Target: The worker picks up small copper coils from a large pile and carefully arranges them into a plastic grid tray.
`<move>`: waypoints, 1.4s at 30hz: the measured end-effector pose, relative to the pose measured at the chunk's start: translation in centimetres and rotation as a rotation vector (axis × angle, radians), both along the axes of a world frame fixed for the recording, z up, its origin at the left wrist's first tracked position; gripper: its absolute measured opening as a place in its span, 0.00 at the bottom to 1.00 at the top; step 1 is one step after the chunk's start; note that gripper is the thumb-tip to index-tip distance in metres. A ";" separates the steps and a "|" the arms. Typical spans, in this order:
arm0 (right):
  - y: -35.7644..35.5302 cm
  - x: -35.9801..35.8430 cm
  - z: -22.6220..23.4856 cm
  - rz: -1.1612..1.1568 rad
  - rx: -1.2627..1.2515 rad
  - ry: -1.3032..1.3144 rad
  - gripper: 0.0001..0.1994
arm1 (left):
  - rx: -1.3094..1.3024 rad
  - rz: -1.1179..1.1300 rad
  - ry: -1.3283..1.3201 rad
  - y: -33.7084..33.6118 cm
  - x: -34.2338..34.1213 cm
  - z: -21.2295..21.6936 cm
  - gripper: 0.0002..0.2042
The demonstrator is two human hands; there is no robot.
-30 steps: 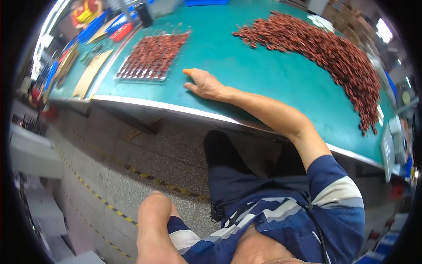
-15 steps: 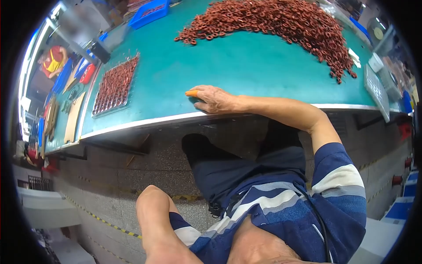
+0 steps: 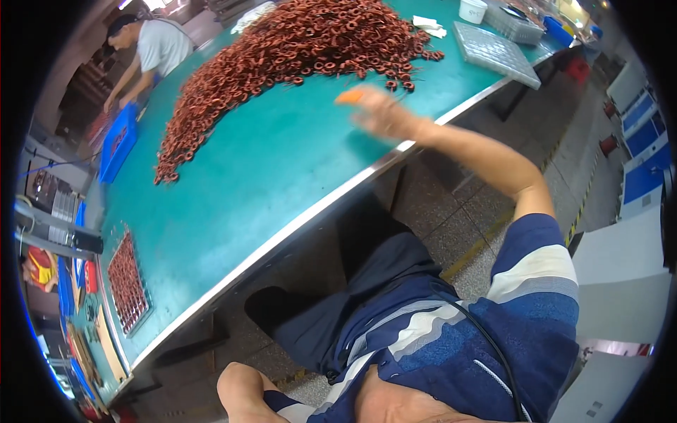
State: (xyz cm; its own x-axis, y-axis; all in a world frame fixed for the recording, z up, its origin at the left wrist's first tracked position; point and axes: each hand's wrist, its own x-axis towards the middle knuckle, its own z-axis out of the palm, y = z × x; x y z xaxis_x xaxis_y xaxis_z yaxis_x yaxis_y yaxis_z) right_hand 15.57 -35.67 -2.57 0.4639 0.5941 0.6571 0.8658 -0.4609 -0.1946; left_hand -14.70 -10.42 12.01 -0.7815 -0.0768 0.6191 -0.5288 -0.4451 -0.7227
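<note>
Head view: I judge the work to be only part done. One clear tray (image 3: pixel 129 285), well off to the right hand's left and closer to the near end of the table, is well covered with red-brown rings in what look like rows; I can't make out at this size whether any pockets lack one. What is left looks like plenty: a broad heap of loose rings (image 3: pixel 282 60) lies ahead of the hand and curves away to its left, the nearest pieces just beyond the fingers. To the hand's right and farther out, a translucent gridded tray (image 3: pixel 497 53) shows no red in it, so I take it as unfilled.

On pose, I have the right hand (image 3: pixel 384 114) over the green table (image 3: pixel 282 158), near its edge, with the elbow bent behind it to the right and the forearm slanting in across the rim. An orange finger covering (image 3: pixel 348 96) points left. The fingers seem loosely bent, yet blur keeps me from telling how far open they are or whether they hold anything. The left hand is out of my view; only its bent elbow (image 3: pixel 240 384) shows, well below.
</note>
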 end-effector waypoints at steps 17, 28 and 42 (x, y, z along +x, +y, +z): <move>-38.5 15.8 -4.2 -0.969 -0.460 0.053 0.28 | 0.199 0.479 0.913 -0.5 6.9 -4.8 0.10; -30.8 12.1 4.8 -0.720 -0.277 -0.125 0.14 | 0.091 0.488 1.345 0.3 8.3 -9.5 0.12; -12.2 -10.0 28.1 -0.294 0.260 0.349 0.21 | 0.004 -0.303 1.415 -3.1 12.8 -5.8 0.16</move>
State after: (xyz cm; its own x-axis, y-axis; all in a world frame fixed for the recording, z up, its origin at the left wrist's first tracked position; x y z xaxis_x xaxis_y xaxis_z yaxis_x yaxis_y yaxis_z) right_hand 5.54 -47.89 25.48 0.8040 0.2436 0.5424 0.5706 -0.5728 -0.5885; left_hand -1.91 -13.51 6.25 0.4881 -0.0264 0.8724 -0.8597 -0.1872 0.4753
